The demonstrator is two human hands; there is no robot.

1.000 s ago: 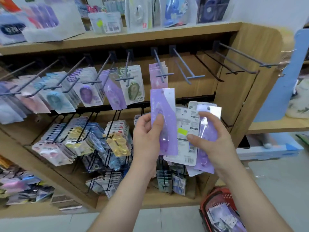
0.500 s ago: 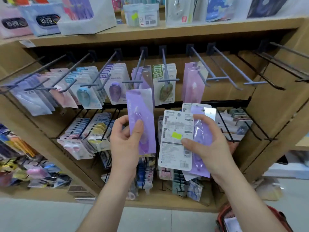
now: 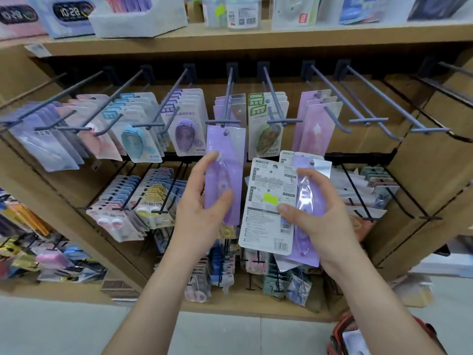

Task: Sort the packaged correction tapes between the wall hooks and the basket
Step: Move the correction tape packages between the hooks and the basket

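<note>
**Entry: purple correction tape pack, raised to its hook**

Item 1. Single purple pack (image 3: 225, 172), held in the left hand (image 3: 202, 208). Thumb pressed on the front face, fingers curled behind the left edge; grip closed on the lower half, leaving the top free. The punched hang hole at the pack's upper end sits just below the tip of the centre hook (image 3: 225, 121), where matching purple packs (image 3: 230, 108) already hang. Judged purpose of the low grip: keeps the hole clear for threading onto the prong.

Item 2. Fanned stack of packs (image 3: 281, 208), clamped in the right hand (image 3: 314, 213). Thumb across the front, fingers wrapped behind. The nearest pack shows its printed back with a yellow sticker (image 3: 270, 199); a purple one faces forward behind it. The count appears to be three or four, overlap hiding the rest. Held low and right, probably as stock awaiting sorting.

Item 3. Basket (image 3: 343, 336), red-rimmed, on the floor at lower right, well apart from both hands, partly cut off by the frame edge.

Item 4. Neighbouring hook (image 3: 327, 114), right of centre, carries paler purple packs.
</note>
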